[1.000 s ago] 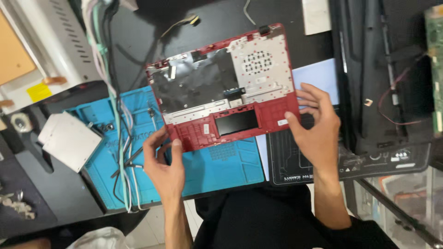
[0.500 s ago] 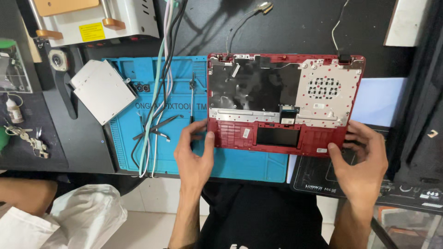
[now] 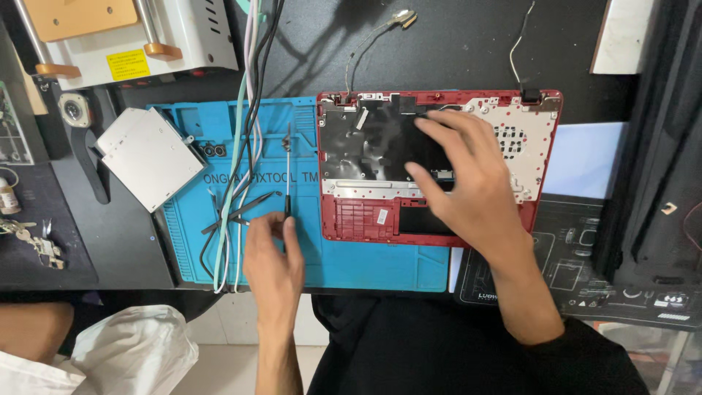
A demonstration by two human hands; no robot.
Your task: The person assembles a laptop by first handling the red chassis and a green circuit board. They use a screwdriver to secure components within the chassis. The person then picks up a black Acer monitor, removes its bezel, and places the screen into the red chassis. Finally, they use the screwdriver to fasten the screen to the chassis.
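Head view: the left hand (image 3: 272, 252) pinches the lower end of a slim screwdriver (image 3: 287, 172), whose long axis runs straight away from the grip across the blue mat (image 3: 365, 267). Just right of it lies the red laptop shell (image 3: 358, 219), inner side up, black sheet and silver plate showing; the right hand (image 3: 468, 186) rests on it, spread and released.

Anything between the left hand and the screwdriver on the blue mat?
Nothing visible. The left hand already has its fingertips at the handle end of the screwdriver; the tweezers and cables lie just to its left.
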